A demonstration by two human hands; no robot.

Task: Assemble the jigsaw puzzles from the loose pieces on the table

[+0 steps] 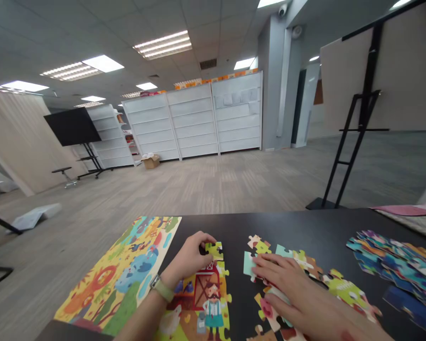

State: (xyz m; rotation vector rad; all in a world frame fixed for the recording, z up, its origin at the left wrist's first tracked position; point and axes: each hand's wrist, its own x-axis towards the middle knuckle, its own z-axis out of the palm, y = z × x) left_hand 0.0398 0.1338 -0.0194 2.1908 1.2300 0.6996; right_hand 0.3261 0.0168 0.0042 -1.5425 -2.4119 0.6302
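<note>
Black table [234,225], poster [124,270] leftmost; left grip [193,254] pinching piece [216,249], right grip [293,282] flat over pieces [308,264].

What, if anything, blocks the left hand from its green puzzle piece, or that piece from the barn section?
Nothing visible: the left hand has its fingers on the green puzzle piece, which appears to adjoin the barn section. The right hand is off to the right.

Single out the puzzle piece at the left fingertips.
The yellow-green piece at the far end of the barn section, between thumb and forefinger of the left hand; the loose pieces around the right hand and the bluish pile lie apart.
</note>
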